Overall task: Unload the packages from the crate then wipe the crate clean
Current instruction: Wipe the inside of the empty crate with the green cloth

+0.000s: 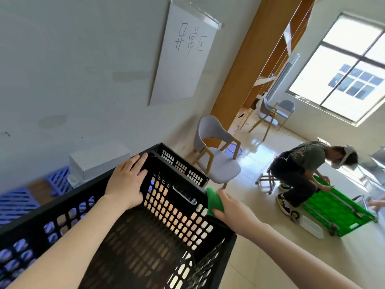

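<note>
1. While the left hand (127, 180) is gripping the far rim of the black crate (166, 207), its fingers are hooking over the top edge and its thumb is lying across the inner wall.
2. The right hand (233, 209) is clutching a green cloth (214, 200) and pressing it against the crate's far right corner, at rim level. The cloth is bunching between the fingers and the plastic.
3. The crate is sitting directly below the camera, between both forearms, with its open top facing upward. Its perforated floor and side walls are showing in full. What is carrying the crate underneath cannot be determined.
4. A white box (98, 163) is lying just beyond the crate's far left corner, against the wall. Blue lattice crates (58, 180) are standing to the left of the crate, partly showing through its side holes.
5. A grey chair (216, 155) is standing near the crate's far right side. A paper sheet (183, 53) bearing handwritten characters is hanging on the wall above the crate.
6. Well to the right of the crate, a second person (302, 174) is crouching on the floor and handling a green crate (333, 207).
</note>
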Tool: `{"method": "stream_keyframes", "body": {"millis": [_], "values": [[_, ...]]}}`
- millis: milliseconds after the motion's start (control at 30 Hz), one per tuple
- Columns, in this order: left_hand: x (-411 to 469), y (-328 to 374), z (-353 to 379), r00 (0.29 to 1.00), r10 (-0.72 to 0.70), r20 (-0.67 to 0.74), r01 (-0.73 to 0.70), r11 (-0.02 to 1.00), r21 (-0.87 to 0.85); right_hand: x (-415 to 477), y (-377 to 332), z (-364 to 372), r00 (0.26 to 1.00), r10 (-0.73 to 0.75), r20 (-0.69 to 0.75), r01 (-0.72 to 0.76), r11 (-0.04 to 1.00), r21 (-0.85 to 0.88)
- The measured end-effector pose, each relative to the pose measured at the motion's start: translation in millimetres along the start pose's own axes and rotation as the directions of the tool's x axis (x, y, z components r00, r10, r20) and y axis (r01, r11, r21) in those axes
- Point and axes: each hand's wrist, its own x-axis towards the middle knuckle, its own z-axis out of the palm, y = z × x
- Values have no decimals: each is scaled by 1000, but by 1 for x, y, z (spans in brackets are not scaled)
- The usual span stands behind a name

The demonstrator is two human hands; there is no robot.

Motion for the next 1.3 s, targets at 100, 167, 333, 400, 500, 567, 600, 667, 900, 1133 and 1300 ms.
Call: {"method": "stream_keyframes", "body": {"millis": [100,167,333,400,500,567,600,667,900,1133,1300], "values": [[-2,2,0,1000,-2,-8,2,1000,-11,10,-10,2,1000,-4,-29,3,999,-45],[-2,3,-2,1000,-3,-12,2,1000,-24,26,-24,5,997,-22,-79,20,999,-32],[-4,7,-2,1000,0,-22,-2,996,-89,70,-66,12,979,-36,-202,32,999,-20],[-3,6,-1,998,1,-64,-8,993,-120,92,-83,12,973,-58,-223,58,998,-4],[-2,4,0,997,-9,-82,-3,989,-149,127,-110,11,970,-87,-229,95,995,25],[-1,3,0,998,-20,-61,11,989,-151,145,-128,9,969,-97,-227,107,994,35],[-1,2,-1,998,-21,-54,12,989,-150,152,-135,8,968,-99,-229,110,993,36],[0,0,-2,998,-21,-53,13,988,-154,160,-142,8,966,-103,-236,113,993,30],[0,0,1,998,-22,-59,15,993,-114,132,-105,9,975,-147,-169,162,984,75],[1,-2,5,999,-6,-35,4,998,-59,68,-36,7,992,-119,-37,121,991,65],[2,-3,6,999,15,-33,-17,999,-42,25,-1,-3,996,-61,68,59,998,21]]}}
